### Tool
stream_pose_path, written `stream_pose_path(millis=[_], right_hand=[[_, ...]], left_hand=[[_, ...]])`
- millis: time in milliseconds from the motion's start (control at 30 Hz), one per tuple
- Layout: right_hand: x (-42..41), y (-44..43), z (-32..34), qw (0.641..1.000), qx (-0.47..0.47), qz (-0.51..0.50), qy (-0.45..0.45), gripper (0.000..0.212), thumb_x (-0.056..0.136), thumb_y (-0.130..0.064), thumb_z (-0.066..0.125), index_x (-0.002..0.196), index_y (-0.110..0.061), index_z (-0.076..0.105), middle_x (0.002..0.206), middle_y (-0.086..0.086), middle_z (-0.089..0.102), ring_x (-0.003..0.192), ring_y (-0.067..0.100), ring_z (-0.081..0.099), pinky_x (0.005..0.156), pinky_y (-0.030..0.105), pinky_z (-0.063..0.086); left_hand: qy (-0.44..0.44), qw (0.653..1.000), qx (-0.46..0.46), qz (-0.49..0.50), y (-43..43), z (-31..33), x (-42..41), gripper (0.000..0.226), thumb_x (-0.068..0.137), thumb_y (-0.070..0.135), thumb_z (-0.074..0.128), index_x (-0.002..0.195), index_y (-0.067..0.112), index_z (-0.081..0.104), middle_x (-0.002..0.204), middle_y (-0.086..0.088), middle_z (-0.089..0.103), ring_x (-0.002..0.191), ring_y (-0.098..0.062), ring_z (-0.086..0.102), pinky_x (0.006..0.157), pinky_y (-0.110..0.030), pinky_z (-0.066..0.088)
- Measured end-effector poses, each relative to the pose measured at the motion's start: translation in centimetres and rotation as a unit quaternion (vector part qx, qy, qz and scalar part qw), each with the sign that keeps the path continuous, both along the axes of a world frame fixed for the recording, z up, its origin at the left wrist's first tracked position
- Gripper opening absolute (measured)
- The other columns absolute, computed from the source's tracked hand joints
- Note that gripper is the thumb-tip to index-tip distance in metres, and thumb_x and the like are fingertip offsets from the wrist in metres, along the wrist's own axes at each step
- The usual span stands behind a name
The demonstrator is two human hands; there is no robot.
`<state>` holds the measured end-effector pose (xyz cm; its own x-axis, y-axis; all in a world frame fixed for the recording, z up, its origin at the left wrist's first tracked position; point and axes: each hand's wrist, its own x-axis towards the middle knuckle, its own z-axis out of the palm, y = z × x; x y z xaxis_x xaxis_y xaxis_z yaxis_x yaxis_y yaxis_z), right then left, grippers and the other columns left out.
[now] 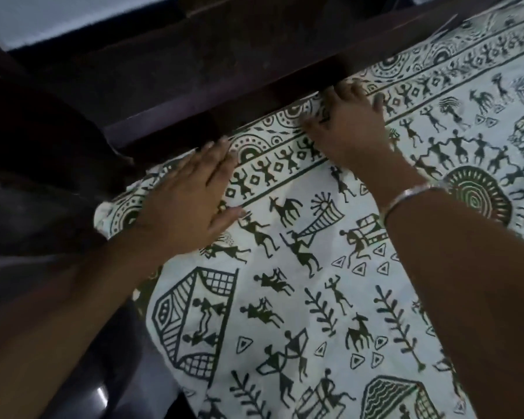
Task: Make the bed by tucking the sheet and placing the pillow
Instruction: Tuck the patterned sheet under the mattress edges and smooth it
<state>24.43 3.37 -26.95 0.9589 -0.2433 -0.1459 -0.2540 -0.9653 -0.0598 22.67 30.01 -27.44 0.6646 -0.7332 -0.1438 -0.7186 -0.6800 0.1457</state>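
Sheet of white cloth printed with dark figures [285,267]: tucking is proceeding along dark wooden bed frame [224,86].
Head view: left hand [182,192] is pressing flat, fingers straight; right hand [351,128] is curling round the hem. Pillow is not showing; placing is pending.

We see the sheet [330,297] spread over the bed, its far edge against the wooden frame [224,65] behind. Our left hand [182,198] lies on the sheet's left corner, and our right hand [350,131] lies further right, beside the frame.
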Motion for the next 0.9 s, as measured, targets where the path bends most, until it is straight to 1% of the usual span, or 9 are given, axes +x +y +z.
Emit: stream_pose_path(millis=[100,200,300,367,467,633,767,833,900], right_hand=[[-3.8,2.3,-0.3,0.995,0.004,-0.017,-0.094,0.065,0.093,-0.053,0.032,0.142,-0.011,0.039,0.151,0.016,0.032,0.142,0.035,0.019,0.115,0.051,0.01],[-6.4,6.5,-1.7,0.999,0.041,-0.007,-0.005,0.081,0.091,-0.062,0.025,0.151,-0.011,0.009,0.156,0.024,0.002,0.144,0.041,-0.002,0.114,0.053,0.0],[-6.6,9.9,-2.2,0.997,0.022,0.072,0.013,0.088,0.086,-0.07,0.017,0.151,-0.015,-0.004,0.155,0.026,-0.007,0.142,0.045,-0.009,0.112,0.056,-0.006],[-6.2,11.2,-1.9,0.992,0.046,0.121,-0.012,0.088,0.085,-0.07,0.018,0.152,-0.015,0.005,0.157,0.022,0.0,0.144,0.04,-0.004,0.113,0.054,-0.004],[-7.0,12.2,-1.6,0.994,0.063,0.069,-0.059,0.08,0.089,-0.062,0.024,0.15,-0.01,0.018,0.157,0.019,0.012,0.145,0.035,0.006,0.115,0.052,0.0],[-10.1,16.5,-1.7,0.994,0.069,0.082,0.005,0.084,0.089,-0.064,0.022,0.151,-0.013,0.0,0.156,0.025,-0.006,0.142,0.044,-0.01,0.114,0.055,-0.005],[-10.3,20.4,-1.5,0.971,0.078,0.227,-0.015,0.081,0.087,-0.059,0.032,0.151,-0.012,0.013,0.158,0.017,0.009,0.145,0.037,0.0,0.114,0.056,-0.003],[-10.5,20.6,-1.2,0.974,0.083,0.211,-0.019,0.079,0.088,-0.056,0.036,0.151,-0.013,0.016,0.158,0.014,0.012,0.145,0.034,0.003,0.114,0.057,-0.003],[-11.0,20.6,-1.1,0.983,0.071,0.167,0.001,0.077,0.09,-0.056,0.032,0.151,-0.015,0.01,0.158,0.016,0.006,0.145,0.034,-0.001,0.114,0.057,-0.004]], left_hand=[[-0.012,0.999,-0.017,-0.036,2.2,0.8,-0.5,0.07,0.091,0.049,0.038,0.142,0.001,0.036,0.149,-0.019,0.033,0.137,-0.032,0.033,0.114,-0.044,0.023],[0.002,0.999,0.023,-0.023,4.2,0.4,-1.3,0.077,0.089,0.058,0.029,0.145,0.005,0.03,0.153,-0.015,0.026,0.14,-0.031,0.026,0.116,-0.044,0.016],[0.021,0.999,0.021,0.034,5.0,0.6,-0.9,0.082,0.087,0.06,0.024,0.147,0.004,0.024,0.155,-0.015,0.021,0.142,-0.03,0.022,0.116,-0.044,0.019],[0.019,0.999,-0.01,0.039,4.8,1.2,-1.0,0.073,0.09,0.052,0.033,0.139,-0.002,0.038,0.146,-0.021,0.036,0.133,-0.036,0.037,0.108,-0.049,0.033],[-0.042,0.999,-0.028,-0.005,5.7,1.2,-2.5,0.062,0.092,0.045,0.041,0.127,-0.004,0.051,0.131,-0.024,0.051,0.117,-0.039,0.051,0.097,-0.05,0.042],[0.003,0.995,0.011,0.104,9.8,0.8,-3.9,0.073,0.09,0.051,0.032,0.142,0.001,0.034,0.147,-0.02,0.035,0.132,-0.036,0.039,0.104,-0.05,0.036],[-0.01,0.995,-0.026,0.1,10.6,0.4,-4.9,0.056,0.094,0.032,0.036,0.134,-0.006,0.043,0.136,-0.026,0.046,0.124,-0.04,0.045,0.103,-0.051,0.038],[0.008,0.997,-0.015,0.078,10.9,-0.1,-5.5,0.059,0.095,0.034,0.029,0.141,-0.003,0.034,0.146,-0.023,0.035,0.133,-0.038,0.036,0.108,-0.051,0.033],[0.041,0.989,0.002,0.142,11.6,0.0,-5.5,0.066,0.094,0.041,0.023,0.147,0.002,0.022,0.153,-0.02,0.024,0.138,-0.034,0.028,0.111,-0.048,0.029]])
